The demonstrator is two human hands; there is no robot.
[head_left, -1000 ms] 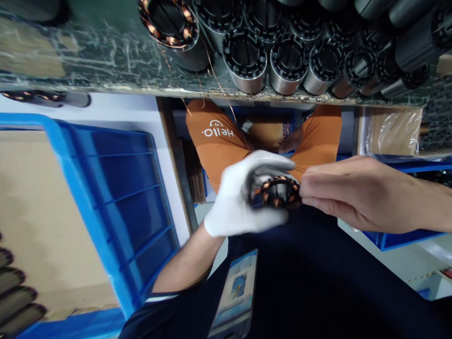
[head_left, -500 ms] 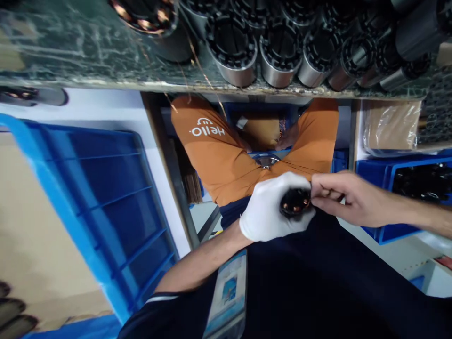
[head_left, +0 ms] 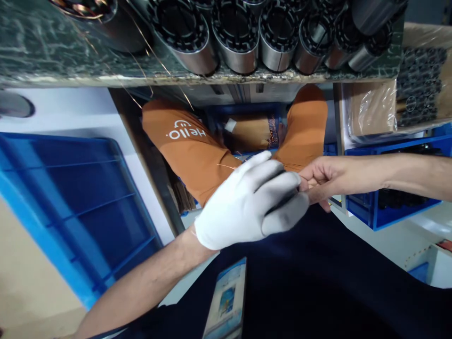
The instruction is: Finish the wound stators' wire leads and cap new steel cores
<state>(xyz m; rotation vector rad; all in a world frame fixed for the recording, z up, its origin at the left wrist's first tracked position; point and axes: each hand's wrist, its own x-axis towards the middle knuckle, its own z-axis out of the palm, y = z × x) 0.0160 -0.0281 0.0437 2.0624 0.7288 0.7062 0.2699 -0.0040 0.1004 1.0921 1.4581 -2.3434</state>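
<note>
My left hand (head_left: 252,202), in a white glove, is over my lap with its back up and its fingers curled. The motor stator it gripped a moment before is now hidden beneath the palm and fingers. A thin copper wire (head_left: 226,166) sticks out past the glove on the left. My bare right hand (head_left: 323,179) meets the gloved fingertips from the right, thumb and fingers pinched together; what is between them I cannot make out. On the bench above, a stator with copper windings (head_left: 123,33) trails loose wires over the edge.
Several steel stators with black insulation (head_left: 240,42) line the green bench (head_left: 35,52). A blue crate (head_left: 88,197) is at left. To the right are a plastic-lined carton of dark parts (head_left: 374,108) and a blue bin (head_left: 363,207). Another blue tray (head_left: 215,113) sits between my legs.
My left hand has rolled over, so the stator's open end with copper windings no longer shows. My right hand has stayed at its fingertips. The view has shifted right.
</note>
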